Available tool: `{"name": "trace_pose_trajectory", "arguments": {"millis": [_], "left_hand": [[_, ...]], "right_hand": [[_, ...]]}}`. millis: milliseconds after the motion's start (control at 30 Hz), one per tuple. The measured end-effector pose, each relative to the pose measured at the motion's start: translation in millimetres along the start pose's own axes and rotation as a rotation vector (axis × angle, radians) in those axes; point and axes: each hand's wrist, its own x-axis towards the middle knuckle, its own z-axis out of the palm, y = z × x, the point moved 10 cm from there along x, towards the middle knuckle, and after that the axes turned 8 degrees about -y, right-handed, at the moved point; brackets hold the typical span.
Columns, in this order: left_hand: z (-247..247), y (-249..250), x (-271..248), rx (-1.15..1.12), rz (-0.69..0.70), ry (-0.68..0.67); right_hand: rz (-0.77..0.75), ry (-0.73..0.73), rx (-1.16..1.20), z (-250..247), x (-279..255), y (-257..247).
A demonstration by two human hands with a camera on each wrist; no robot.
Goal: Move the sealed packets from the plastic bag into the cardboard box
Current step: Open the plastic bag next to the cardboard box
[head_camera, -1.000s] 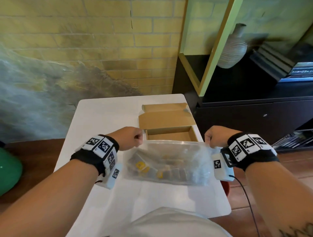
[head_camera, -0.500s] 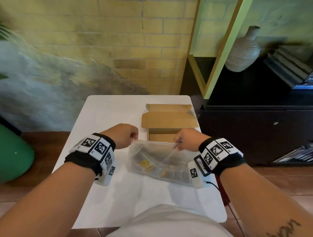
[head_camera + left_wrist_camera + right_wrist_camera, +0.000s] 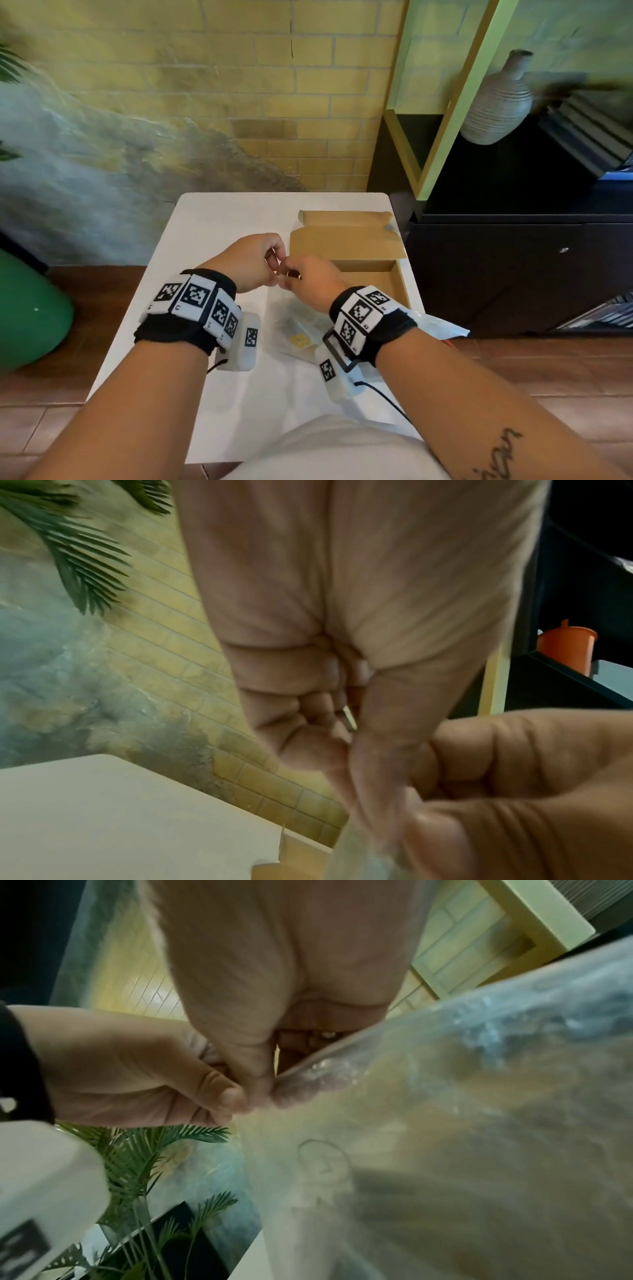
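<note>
I am pinching the plastic bag's (image 3: 298, 329) top edge between my left hand (image 3: 251, 260) and right hand (image 3: 310, 279), over the counter (image 3: 212, 233), beside the cardboard box (image 3: 370, 274); thin, slippery film, packets (image 3: 300, 339) sagging inside

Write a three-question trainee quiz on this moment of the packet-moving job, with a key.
1. True or false: the cardboard box on the white table already holds sealed packets.
2. Multiple choice: where do the left hand and right hand grip the plastic bag? A) at opposite corners, far apart; B) close together at its top edge; C) only the right hand touches it.
3. Fill in: the ribbed vase stands on the dark ____ to the right of the table.

Key
1. False; the open box interior looks empty, and the packets show through the bag.
2. B
3. cabinet
</note>
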Motion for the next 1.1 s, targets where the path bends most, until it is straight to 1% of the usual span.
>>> {"name": "trace_pose_trajectory", "arguments": {"millis": [133, 233, 300, 433, 567, 800, 933, 1033, 1100], "left_hand": [[3.8, -4.9, 0.1, 0.005, 0.011, 0.009], [2.8, -12.8, 0.6, 0.04, 0.01, 0.02], [2.2, -17.8, 0.8, 0.074, 0.004, 0.019], [7.6, -25.5, 1.7, 0.094, -0.015, 0.005], [5.5, -26.9, 2.4, 0.116, -0.023, 0.035], [-14.4, -39.6, -0.9, 0.129, -0.066, 0.119], [-18.1, -40.2, -1.2, 0.101, -0.043, 0.138], [-22.0, -38.1, 1.2, 0.098, -0.034, 0.171], [-26.1, -37.0, 3.0, 0.084, -0.029, 0.197]], "right_hand": [[0.024, -0.009, -0.077, -4.3, -8.0, 14.2], [0.079, -0.05, -0.138, -14.2, -24.7, 40.5], [0.144, -0.056, -0.115, -28.2, -44.1, 70.0], [0.311, -0.02, -0.053, -56.4, -90.9, 129.5], [0.426, 0.013, -0.034, -73.4, -120.3, 162.2], [0.545, 0.149, -0.061, -94.7, -133.9, 182.4], [0.591, 0.258, -0.069, -105.0, -128.1, 188.7], [0.631, 0.297, -0.067, -110.3, -119.8, 191.2], [0.609, 0.387, -0.045, -117.4, -115.9, 188.2]]}}
